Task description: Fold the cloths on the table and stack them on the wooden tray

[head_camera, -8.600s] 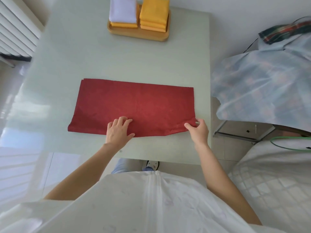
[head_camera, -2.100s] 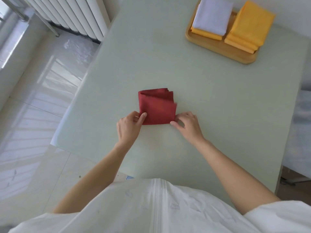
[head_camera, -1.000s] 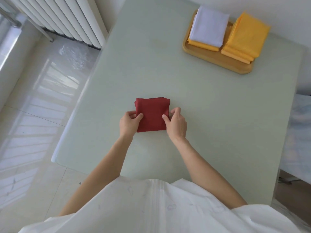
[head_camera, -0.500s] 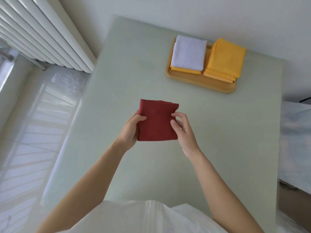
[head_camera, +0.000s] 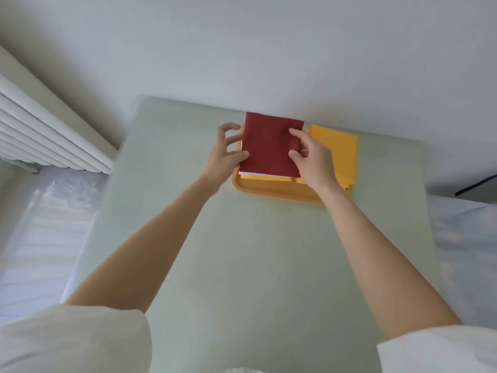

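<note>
Pale green table; both hands hold folded red cloth over wooden tray.

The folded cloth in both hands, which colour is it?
Dark red folded cloth, plain, seen in the head view.

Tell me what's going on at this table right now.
A person is putting a folded red cloth on the left-hand pile in a wooden tray at the far end of the table. The left hand and the right hand hold it by its side edges. A white edge and yellow cloth show just under it. A pile of folded yellow cloths sits beside it on the right of the tray. Whether the red cloth already rests on the pile is unclear.
</note>
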Demonstrator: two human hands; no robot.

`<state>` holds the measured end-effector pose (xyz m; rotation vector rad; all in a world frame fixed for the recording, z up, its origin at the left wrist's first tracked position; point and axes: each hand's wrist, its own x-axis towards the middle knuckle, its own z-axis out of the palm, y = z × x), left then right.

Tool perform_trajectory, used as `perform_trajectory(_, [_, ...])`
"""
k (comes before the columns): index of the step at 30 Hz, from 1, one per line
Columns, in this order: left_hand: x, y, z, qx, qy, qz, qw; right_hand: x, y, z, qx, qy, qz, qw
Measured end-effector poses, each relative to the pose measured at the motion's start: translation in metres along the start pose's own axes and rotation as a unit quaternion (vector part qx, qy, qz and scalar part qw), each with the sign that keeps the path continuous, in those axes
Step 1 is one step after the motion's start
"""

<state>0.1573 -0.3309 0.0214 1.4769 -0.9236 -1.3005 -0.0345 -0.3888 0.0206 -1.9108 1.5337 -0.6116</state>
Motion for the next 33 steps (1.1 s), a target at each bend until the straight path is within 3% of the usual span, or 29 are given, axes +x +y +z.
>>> perform_trajectory(6, [0.034, -0.019, 0.006, 0.032, 0.004, -0.011, 0.999, 0.026, 0.011, 0.016, -0.132, -0.042, -0.029, 0.990])
perform_trajectory(12, [0.043, -0.031, 0.008, 0.069, 0.025, -0.032, 0.997, 0.024, 0.015, 0.031, -0.194, -0.052, -0.040, 0.979])
perform_trajectory(16, [0.042, -0.034, 0.007, 0.116, 0.041, -0.015, 0.992, 0.022, 0.014, 0.033, -0.183, -0.064, -0.022, 0.981])
perform_trajectory(22, [0.045, -0.039, 0.006, 0.032, 0.030, -0.031, 0.999, 0.018, 0.008, 0.032, -0.182, -0.050, -0.005, 0.982])
perform_trajectory(28, [0.050, -0.041, 0.010, 0.025, 0.021, -0.023, 0.999, 0.018, 0.008, 0.038, -0.187, -0.038, 0.025, 0.981])
perform_trajectory(33, [0.042, -0.036, 0.013, 0.103, 0.031, -0.018, 0.994, 0.013, 0.000, 0.033, -0.197, -0.034, 0.024, 0.980])
